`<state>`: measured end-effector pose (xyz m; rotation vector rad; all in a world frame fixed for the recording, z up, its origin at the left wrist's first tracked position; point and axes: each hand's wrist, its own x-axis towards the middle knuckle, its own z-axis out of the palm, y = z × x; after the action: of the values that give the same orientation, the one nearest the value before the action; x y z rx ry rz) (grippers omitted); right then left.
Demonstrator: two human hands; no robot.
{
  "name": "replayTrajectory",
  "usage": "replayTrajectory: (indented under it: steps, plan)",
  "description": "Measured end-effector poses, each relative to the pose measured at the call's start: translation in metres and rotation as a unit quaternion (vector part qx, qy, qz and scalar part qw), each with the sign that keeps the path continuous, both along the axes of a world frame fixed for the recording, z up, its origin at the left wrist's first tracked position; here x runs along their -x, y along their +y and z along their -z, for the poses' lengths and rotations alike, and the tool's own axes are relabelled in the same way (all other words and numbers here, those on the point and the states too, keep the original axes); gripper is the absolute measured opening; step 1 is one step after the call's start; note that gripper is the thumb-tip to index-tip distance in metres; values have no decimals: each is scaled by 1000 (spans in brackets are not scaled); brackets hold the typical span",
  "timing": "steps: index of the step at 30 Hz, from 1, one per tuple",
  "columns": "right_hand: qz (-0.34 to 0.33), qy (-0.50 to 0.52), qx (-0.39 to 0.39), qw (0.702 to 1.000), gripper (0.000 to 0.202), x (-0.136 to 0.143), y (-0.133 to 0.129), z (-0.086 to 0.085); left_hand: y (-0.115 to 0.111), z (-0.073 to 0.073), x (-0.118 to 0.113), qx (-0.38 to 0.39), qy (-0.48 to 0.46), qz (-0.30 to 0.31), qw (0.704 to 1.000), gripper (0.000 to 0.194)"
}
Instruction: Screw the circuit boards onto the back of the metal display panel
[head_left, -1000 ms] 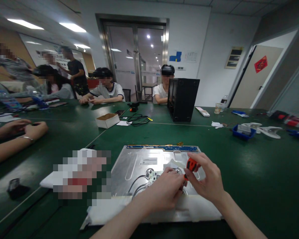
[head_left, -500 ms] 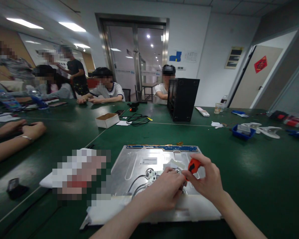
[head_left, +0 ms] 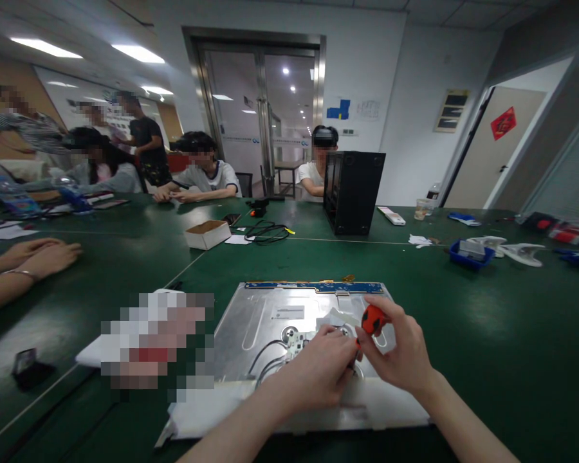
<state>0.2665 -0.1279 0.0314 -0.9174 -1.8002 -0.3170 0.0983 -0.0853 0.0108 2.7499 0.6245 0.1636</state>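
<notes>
My right hand [head_left: 406, 355] grips the orange and black handle of a screwdriver [head_left: 372, 319] between thumb and fingers. The tool is tilted, its lower end reaching toward my left fingertips. My left hand [head_left: 321, 363] rests low over the middle of a silver display panel [head_left: 241, 337], fingers curled in; what they pinch is hidden. Under that hand a small pale circuit board [head_left: 296, 339] with dark cables partly shows. A narrow blue circuit board [head_left: 289, 286] runs along the panel's far edge, and a white strip [head_left: 390, 405] covers its near edge.
A blurred-out white packet [head_left: 89, 350] lies left of the panel. Another person's hands [head_left: 53, 257] rest on the green table [head_left: 511, 334] at left. Farther back are a black computer case [head_left: 359, 193], a white box [head_left: 207, 235], black cable [head_left: 270, 231] and a blue tray [head_left: 470, 254].
My right fingers have shifted slightly and the screwdriver handle has turned a little. My left hand stays put. The other person's hands at left have moved closer together.
</notes>
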Motion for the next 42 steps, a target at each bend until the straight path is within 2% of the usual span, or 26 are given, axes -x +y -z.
replayTrajectory:
  steps: [4, 10, 17, 24, 32, 37, 42]
  plan:
    - [-1, -5, -9, 1000, 38, 0, 1, -1, 0, -2, 0, 0, -2, -3, 1000, 22]
    - [-15, -12, 10, 1000, 40, -1, -3, -2, 1, -1, 0, 2, 5, 1, 1000, 12]
    - [-4, -7, 9, 1000, 40, -2, -2, 1, 0, -2, 0, 8, -3, 2, 1000, 16]
    - [-1, 1, 2, 1000, 37, -1, 0, 2, 1, 0, 0, 9, -2, -1, 1000, 26]
    - [2, 8, -3, 1000, 34, -1, 0, 4, 1, 1, 0, 10, -7, -3, 1000, 26]
    - [-26, 19, -1, 999, 37, -1, -1, 1, 1, 0, 0, 14, -6, -4, 1000, 24]
    - [-23, 17, 18, 999, 43, -3, -2, 3, 1, -2, 0, 12, -4, 4, 1000, 21]
